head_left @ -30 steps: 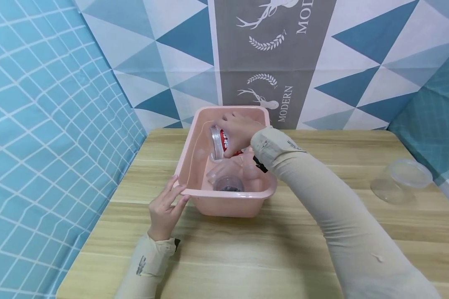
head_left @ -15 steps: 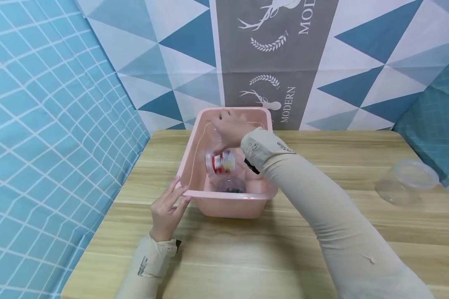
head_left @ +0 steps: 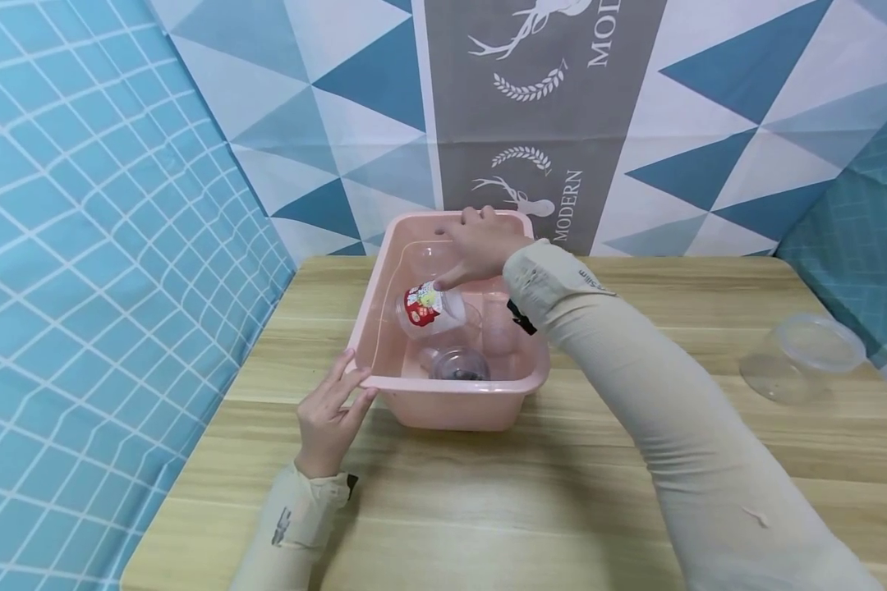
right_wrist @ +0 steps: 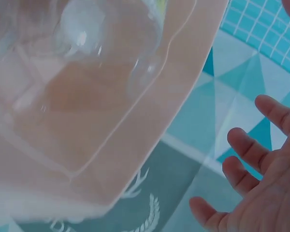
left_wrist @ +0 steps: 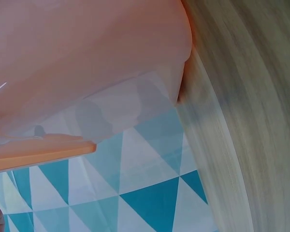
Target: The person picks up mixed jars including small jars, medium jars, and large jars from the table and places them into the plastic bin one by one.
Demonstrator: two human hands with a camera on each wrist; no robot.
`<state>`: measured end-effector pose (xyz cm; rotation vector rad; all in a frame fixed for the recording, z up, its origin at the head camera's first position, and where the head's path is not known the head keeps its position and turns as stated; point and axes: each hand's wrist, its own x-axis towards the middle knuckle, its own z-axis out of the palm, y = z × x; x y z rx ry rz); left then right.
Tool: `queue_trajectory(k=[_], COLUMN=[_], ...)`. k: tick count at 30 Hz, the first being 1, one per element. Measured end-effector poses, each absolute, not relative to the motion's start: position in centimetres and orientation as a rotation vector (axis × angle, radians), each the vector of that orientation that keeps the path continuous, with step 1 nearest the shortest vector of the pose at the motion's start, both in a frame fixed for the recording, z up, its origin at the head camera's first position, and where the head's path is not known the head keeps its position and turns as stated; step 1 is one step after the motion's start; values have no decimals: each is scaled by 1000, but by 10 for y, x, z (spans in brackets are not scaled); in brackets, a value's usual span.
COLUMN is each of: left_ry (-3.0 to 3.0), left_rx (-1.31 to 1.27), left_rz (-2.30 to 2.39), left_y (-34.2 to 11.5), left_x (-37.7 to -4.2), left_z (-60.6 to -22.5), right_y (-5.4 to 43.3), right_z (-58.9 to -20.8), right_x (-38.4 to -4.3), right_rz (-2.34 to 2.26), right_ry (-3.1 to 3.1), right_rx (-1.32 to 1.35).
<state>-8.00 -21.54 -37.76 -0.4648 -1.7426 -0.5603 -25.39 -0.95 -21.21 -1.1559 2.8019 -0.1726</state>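
A pink plastic basin [head_left: 458, 406] stands on the wooden table. My left hand [head_left: 327, 423] holds its near left corner, fingers and thumb at the rim. Inside lie several clear plastic containers. A clear jar with a red and white label [head_left: 423, 304] lies tilted on top of the others. My right hand [head_left: 480, 242] is over the far part of the basin, its thumb close to the jar. In the right wrist view the fingers [right_wrist: 246, 145] are spread, with nothing between them. Nearer the front sits a round clear container with something dark in it [head_left: 460, 365].
A clear plastic tub [head_left: 801, 357] lies on its side at the table's right. Behind the table [head_left: 458, 509] hangs a patterned cloth [head_left: 373, 123], close to the basin's far rim. Blue checked cloth [head_left: 103, 246] covers the left side.
My right hand has let go of the labelled jar, which now lies tilted among the other containers. The right hand has risen slightly and shifted right. My left hand stays at the rim.
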Motion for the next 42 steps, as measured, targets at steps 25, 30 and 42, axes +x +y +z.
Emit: queue_trajectory(k=[25, 30, 42], left_ry=[-1697, -1687, -1666], left_rx=[-435, -435, -442], left_rz=[-642, -666, -696], left_y=[-211, -212, -213], left_x=[-85, -87, -90], left_z=[-386, -386, -388], right_y=[133, 183, 287], right_z=[-241, -238, -246], right_x=[-283, -284, -279], right_rz=[-582, -542, -393], right_ry=[2864, 2847, 2921], right_rx=[-1174, -982, -640])
